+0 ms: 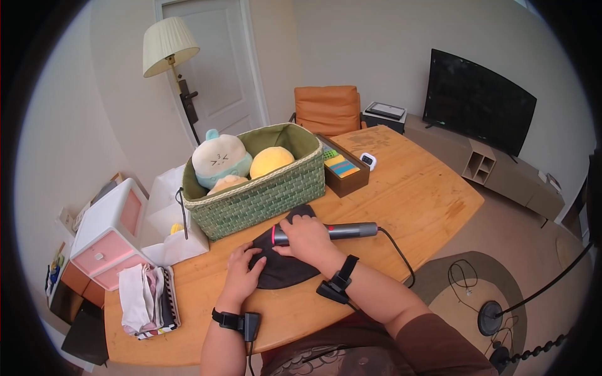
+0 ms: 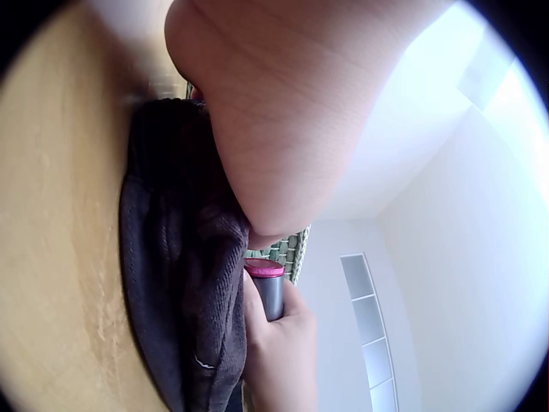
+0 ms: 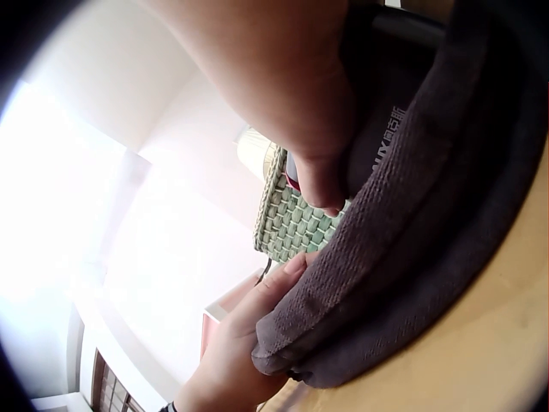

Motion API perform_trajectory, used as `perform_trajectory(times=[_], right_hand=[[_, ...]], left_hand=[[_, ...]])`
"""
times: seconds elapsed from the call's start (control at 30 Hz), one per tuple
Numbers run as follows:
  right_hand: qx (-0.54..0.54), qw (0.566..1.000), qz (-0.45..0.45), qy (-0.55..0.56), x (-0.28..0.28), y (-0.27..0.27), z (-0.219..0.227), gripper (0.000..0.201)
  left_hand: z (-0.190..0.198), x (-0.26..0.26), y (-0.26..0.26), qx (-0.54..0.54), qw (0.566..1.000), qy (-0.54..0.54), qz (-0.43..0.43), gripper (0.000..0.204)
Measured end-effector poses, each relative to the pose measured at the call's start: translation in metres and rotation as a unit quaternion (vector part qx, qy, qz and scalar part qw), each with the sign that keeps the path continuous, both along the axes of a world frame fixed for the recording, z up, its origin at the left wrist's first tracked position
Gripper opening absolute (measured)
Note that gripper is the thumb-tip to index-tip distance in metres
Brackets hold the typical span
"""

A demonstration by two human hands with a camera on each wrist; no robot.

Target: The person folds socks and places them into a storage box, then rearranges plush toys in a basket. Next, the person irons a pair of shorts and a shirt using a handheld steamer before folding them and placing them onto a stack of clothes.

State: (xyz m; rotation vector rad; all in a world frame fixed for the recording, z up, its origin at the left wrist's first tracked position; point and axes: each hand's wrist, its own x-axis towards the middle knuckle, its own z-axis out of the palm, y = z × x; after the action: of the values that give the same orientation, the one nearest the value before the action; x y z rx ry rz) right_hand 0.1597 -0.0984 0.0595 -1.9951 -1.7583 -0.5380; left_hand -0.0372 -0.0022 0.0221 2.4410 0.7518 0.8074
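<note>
Grey corded device [image 1: 352, 231] over dark cloth [image 1: 285, 269] on table [image 1: 417, 182]

Right hand [image 1: 307, 238] wraps round device; left hand [image 1: 239, 269] rests loosely spread on cloth. Cloth could bunch if left pressure slips; cord [image 1: 413, 273] could snag near table edge, jerking device.

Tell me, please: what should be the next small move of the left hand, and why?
Probably the left hand should smooth the dark cloth flatter: it lies in raised folds, that hand touches its edge, and the right hand holds the grey device over it.
</note>
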Motion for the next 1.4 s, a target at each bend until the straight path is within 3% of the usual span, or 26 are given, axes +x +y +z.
perform_trajectory(times=[1.03,1.4], right_hand=[[-0.029,0.999,-0.033,0.01,0.006,0.031,0.001,0.055],[0.008,1.0,0.02,0.009,0.007,0.021,-0.002,0.054]], left_hand=[[0.003,-0.001,-0.001,-0.003,1.0,0.016,0.001,0.03],[0.005,-0.001,-0.003,-0.003,1.0,0.012,0.014,0.035]])
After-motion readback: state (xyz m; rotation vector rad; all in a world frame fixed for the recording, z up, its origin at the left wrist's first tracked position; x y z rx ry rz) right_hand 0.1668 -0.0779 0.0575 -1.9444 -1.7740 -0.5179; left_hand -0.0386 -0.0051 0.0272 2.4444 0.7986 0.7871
